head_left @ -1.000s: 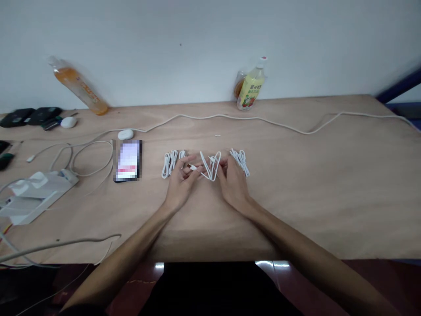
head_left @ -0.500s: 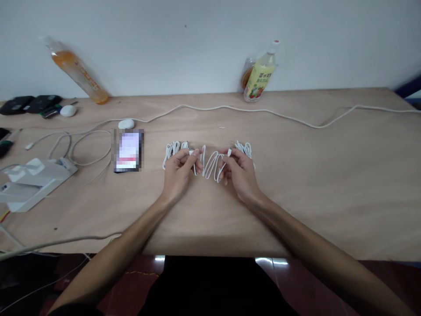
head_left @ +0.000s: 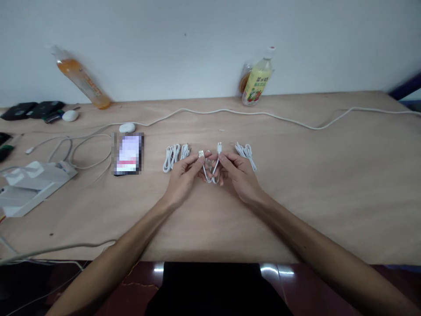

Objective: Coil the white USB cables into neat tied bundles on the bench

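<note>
A white USB cable hangs in a short loop between my two hands. My left hand is closed around its USB-A end, the metal plug pointing away from me. My right hand pinches the cable's other white plug, which stands upright, close beside the first. On the table left of my hands lie several coiled white cables. Another coiled white cable bundle lies just beyond my right hand. Some of the held cable is hidden behind my fingers.
A phone lies to the left, with a white earbud case behind it. A long white cord crosses the table. An orange drink bottle and a yellow drink bottle stand by the wall. A white power strip sits at far left.
My hands have come closer together, bringing the two plugs near each other. The cable's loops, spread between my hands before, are now gathered lower and partly behind my fingers.
</note>
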The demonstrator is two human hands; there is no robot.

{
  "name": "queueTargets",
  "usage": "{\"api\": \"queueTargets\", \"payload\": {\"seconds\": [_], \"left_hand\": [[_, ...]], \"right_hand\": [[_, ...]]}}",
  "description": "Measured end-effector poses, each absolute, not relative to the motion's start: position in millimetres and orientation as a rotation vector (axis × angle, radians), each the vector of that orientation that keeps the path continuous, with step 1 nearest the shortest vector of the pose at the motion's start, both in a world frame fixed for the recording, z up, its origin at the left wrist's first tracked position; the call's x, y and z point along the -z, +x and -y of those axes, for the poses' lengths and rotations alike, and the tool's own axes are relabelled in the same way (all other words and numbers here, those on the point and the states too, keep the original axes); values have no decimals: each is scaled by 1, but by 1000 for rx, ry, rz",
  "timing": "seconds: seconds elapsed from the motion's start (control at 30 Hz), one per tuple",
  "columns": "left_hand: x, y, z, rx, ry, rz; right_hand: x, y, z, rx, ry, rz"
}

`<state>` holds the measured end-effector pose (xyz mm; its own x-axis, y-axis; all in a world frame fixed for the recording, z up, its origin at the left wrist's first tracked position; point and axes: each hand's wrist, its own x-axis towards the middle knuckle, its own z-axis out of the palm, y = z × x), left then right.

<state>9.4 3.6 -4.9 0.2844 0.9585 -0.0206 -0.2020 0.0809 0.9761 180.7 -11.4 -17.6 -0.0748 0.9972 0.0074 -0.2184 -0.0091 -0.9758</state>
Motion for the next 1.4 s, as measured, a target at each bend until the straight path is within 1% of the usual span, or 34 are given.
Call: {"api": "queueTargets", "payload": {"seconds": [0.2,0.53,1.4], "left_hand": [[3,8,-2,-1067,1144,-895],[-2,10,-1,-1120,1064,-946],[-7,12,4,-1056,1060,-982]], "right_hand": [[16,179,13,-1324,-1031,1110],[7,176,20,-1098,-1068,1142],[9,174,21,-1123,-1121,1103]]}}
